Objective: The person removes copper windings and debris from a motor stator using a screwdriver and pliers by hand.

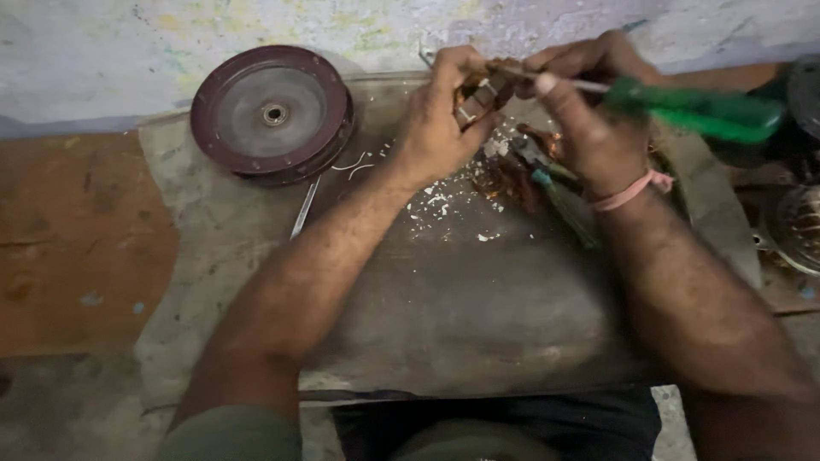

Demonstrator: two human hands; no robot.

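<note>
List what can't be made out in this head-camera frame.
- Copper-wound part: mostly wrapped by the left hand; shape unclear.
- Screwdriver tip: hidden between the hands, behind the right hand.
- Pliers: partly under the right wrist.
- Round metal parts: cut off by right edge.
- White bits: too small.

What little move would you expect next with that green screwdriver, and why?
Probably a gentle pry or push at the coil piece. The right hand holds the green-handled screwdriver with its shaft already pointed into that piece, the left hand grips it steady, and white scraps lie below.
</note>
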